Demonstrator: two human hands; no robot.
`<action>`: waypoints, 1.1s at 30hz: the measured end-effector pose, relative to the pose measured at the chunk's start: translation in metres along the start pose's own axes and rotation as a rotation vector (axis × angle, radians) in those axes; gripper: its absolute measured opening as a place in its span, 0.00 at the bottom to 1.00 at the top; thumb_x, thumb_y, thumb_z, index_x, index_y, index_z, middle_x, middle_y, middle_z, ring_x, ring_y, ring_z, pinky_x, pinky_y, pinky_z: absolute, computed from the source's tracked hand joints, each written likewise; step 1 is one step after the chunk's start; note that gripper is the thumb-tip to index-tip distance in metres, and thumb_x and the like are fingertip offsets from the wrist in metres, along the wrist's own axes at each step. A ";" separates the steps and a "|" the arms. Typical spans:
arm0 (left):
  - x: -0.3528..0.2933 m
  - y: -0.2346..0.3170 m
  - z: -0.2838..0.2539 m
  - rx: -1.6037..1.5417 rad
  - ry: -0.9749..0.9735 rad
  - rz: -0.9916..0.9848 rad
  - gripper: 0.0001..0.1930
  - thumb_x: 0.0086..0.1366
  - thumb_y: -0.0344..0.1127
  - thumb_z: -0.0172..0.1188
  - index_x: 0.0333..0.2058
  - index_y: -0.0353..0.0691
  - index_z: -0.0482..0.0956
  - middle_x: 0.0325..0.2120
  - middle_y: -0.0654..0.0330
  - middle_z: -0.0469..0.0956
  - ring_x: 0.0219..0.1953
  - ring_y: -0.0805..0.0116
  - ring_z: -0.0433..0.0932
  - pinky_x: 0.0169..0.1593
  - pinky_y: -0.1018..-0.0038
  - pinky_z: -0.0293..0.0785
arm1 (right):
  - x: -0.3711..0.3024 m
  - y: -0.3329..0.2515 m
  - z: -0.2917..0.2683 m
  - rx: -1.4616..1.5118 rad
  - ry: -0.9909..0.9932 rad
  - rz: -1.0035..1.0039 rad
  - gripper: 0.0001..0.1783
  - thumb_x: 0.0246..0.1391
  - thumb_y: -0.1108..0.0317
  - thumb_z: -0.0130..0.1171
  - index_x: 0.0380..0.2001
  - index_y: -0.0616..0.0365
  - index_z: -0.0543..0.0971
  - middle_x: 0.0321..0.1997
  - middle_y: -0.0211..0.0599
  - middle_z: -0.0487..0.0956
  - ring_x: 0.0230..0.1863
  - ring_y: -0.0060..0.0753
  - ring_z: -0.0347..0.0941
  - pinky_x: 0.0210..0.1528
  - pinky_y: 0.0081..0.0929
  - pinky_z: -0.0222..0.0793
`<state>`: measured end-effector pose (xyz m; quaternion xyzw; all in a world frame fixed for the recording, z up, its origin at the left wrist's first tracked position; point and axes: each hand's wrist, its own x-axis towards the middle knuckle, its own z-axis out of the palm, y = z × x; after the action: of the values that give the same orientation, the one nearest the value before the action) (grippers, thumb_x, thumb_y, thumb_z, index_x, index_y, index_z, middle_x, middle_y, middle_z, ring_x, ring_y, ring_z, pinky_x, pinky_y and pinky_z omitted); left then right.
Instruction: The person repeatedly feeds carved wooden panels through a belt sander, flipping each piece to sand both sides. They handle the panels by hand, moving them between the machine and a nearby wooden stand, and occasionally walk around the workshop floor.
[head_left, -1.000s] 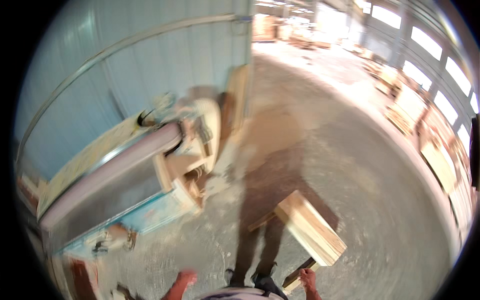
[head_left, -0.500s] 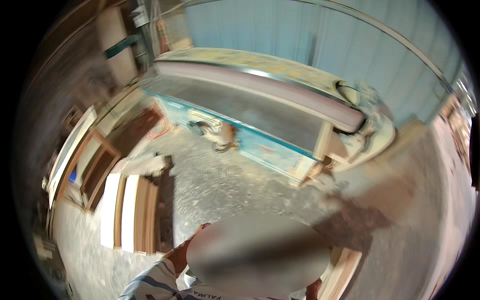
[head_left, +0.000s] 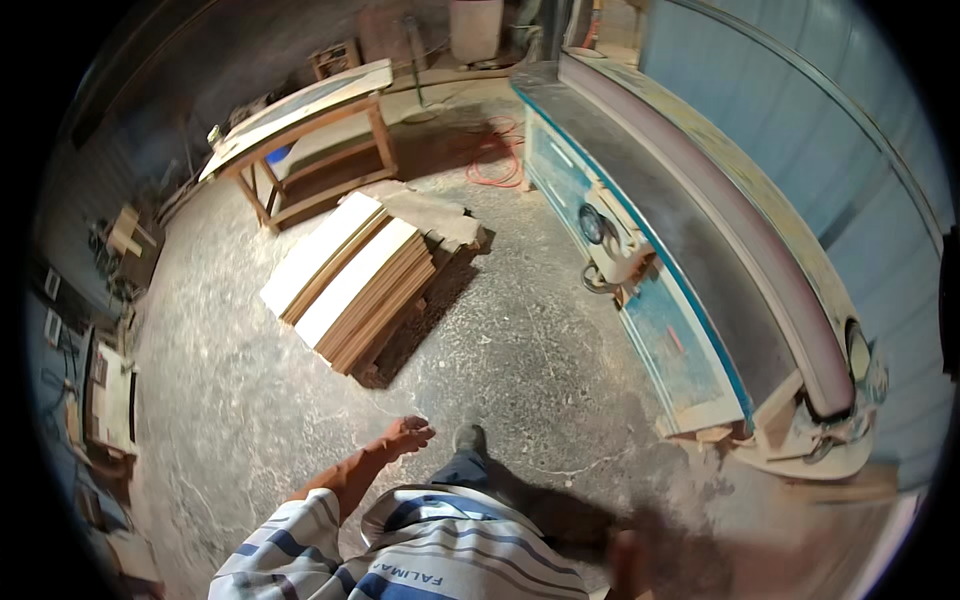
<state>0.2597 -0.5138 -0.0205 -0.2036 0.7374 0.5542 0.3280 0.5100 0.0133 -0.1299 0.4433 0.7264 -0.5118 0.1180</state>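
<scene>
My left hand (head_left: 408, 437) hangs above the concrete floor with its fingers loosely apart and nothing in them. It is bare and reaches out from a white sleeve with blue stripes. My right hand (head_left: 627, 560) is low, near the bottom edge, dark and smeared by motion, so its fingers do not show clearly. Ahead of my left hand lies a stack of pale wooden boards (head_left: 365, 300), in two rows side by side, raised a little off the floor. My shoe (head_left: 469, 438) shows just right of my left hand.
On the right stands a long blue machine (head_left: 690, 345) with a wide pinkish belt (head_left: 740, 240) and a dark bed. A wooden table (head_left: 300, 110) stands at the far left, and an orange hose (head_left: 493, 165) lies coiled at the back. Blue metal sheeting (head_left: 790, 120) lines the right.
My view has swung left, so the board stack now sits nearer the middle and the machine farther right. My left hand shows whole now; earlier a blurred grey oval covered much of it.
</scene>
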 end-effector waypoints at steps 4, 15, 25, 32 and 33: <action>0.026 -0.012 -0.032 -0.030 -0.003 -0.050 0.28 0.57 0.47 0.60 0.50 0.32 0.67 0.38 0.56 0.76 0.38 0.66 0.75 0.37 0.72 0.72 | 0.032 -0.032 0.008 0.304 -0.092 0.232 0.31 0.50 0.45 0.54 0.53 0.51 0.66 0.48 0.47 0.71 0.52 0.34 0.63 0.57 0.35 0.55; 0.086 0.002 -0.131 -0.252 0.141 -0.026 0.27 0.58 0.44 0.57 0.49 0.28 0.69 0.36 0.51 0.77 0.36 0.65 0.76 0.37 0.71 0.73 | 0.063 -0.177 0.103 0.353 -0.305 0.235 0.21 0.56 0.59 0.49 0.51 0.54 0.66 0.39 0.39 0.75 0.37 0.31 0.71 0.41 0.26 0.68; 0.078 -0.035 -0.153 -0.527 0.320 -0.177 0.23 0.60 0.40 0.55 0.49 0.29 0.67 0.37 0.54 0.77 0.35 0.66 0.76 0.35 0.73 0.73 | 0.063 -0.347 0.201 -0.103 -0.353 -0.083 0.10 0.53 0.67 0.51 0.36 0.60 0.76 0.26 0.33 0.76 0.24 0.22 0.70 0.24 0.17 0.67; 0.047 -0.012 -0.141 -0.734 0.653 -0.275 0.17 0.57 0.36 0.57 0.43 0.31 0.72 0.28 0.58 0.76 0.26 0.70 0.75 0.26 0.77 0.71 | 0.119 -0.404 0.227 -0.583 -0.813 0.209 0.10 0.53 0.74 0.47 0.31 0.61 0.78 0.23 0.36 0.77 0.20 0.25 0.72 0.21 0.19 0.69; 0.043 -0.005 -0.137 -0.774 0.698 -0.273 0.17 0.57 0.36 0.57 0.43 0.31 0.73 0.27 0.58 0.76 0.26 0.70 0.75 0.26 0.77 0.71 | 0.140 -0.401 0.224 -0.612 -0.917 0.295 0.09 0.52 0.72 0.48 0.32 0.61 0.78 0.25 0.37 0.78 0.23 0.26 0.74 0.24 0.21 0.70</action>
<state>0.1974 -0.6424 -0.0315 -0.5755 0.5112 0.6375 0.0334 0.0594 -0.1367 -0.0619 0.2185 0.6463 -0.3963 0.6144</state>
